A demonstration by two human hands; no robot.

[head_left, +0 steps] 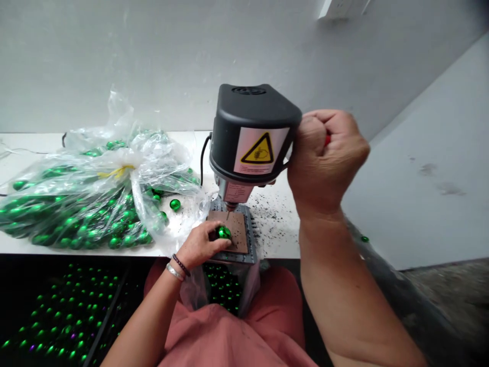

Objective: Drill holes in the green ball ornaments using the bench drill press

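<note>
My left hand (200, 244) pinches a shiny green ball (224, 233) between thumb and fingers. It keeps the ball at the brown board (240, 235) on the base of a small bench drill press (252, 109). Just behind and above the ball is the thin drill bit (228, 214); whether they touch I cannot tell. My right hand (328, 158) is wrapped around a lever handle at the right of the black motor housing, with a bit of the red handle (327, 139) showing between the fingers.
Clear plastic bags of green balls (95, 214) cover the table's left side. One loose ball (174, 204) lies beside the press. Dark shavings (273, 224) are scattered on the white table. Below, many green balls fill a dark container (64, 316) and an open bag (223, 288) between the knees.
</note>
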